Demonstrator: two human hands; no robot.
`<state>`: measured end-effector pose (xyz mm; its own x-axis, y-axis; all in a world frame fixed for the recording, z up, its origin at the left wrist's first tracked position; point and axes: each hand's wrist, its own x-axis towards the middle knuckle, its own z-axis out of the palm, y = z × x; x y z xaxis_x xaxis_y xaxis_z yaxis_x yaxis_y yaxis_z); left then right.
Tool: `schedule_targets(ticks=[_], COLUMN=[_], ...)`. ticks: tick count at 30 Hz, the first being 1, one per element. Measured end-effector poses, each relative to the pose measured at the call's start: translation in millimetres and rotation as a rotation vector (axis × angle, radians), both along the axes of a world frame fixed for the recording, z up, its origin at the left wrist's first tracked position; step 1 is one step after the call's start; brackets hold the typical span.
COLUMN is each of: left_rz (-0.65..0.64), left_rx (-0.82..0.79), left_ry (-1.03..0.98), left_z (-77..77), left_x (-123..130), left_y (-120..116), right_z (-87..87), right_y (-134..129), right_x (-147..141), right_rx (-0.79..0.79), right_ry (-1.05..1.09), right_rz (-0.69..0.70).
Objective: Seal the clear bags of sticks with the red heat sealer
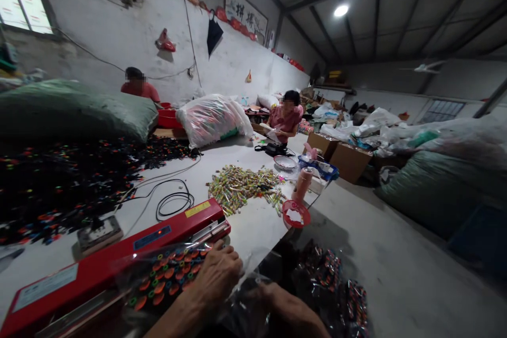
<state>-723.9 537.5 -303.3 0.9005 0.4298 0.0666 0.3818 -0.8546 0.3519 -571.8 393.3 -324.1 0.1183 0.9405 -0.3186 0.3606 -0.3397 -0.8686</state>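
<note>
A clear plastic bag of orange, green and black pieces (168, 274) lies against the front of a long red machine (119, 253) with a small lit orange light. My left hand (222, 266) is closed on the bag's right end, beside the machine's right end. Lower and to the right, my right hand (279, 301) is blurred, beside loose clear plastic; its fingertips are hard to make out. Filled clear bags (330, 274) of dark and colourful pieces lie below the table edge at the right.
Small yellow-green pieces (241, 185) are heaped on the white table (253, 232). A red basket (296, 213) and pink cone (303, 184) stand at its right edge. Black pieces (59, 185) cover the left. Two people sit farther back, among sacks.
</note>
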Motion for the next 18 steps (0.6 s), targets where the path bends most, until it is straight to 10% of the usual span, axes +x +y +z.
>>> schedule_targets(ticks=[5,11,14,18], left_rz=[0.094,0.394,0.642,1.006], left_rx=[-0.026,-0.381,-0.586,-0.848], left_ry=[-0.221,-0.647,-0.883,-1.179], left_z=[8.8,45.0,55.6,52.8], left_x=[-7.2,-54.8,-80.4,-106.4], left_y=[0.6,9.4,5.2,-7.3], right_z=[30.4,-6.8,-14.2,23.9], right_y=[-37.6,-23.9,-8.3,21.8], right_x=[15.6,7.8,-11.8,-44.8], right_rx=[-0.054,0.366,0.337,0.338], right_ry=[-0.159,-0.375,0.121,0.367], right_rz=[-0.035,-0.59,-0.329,0.057])
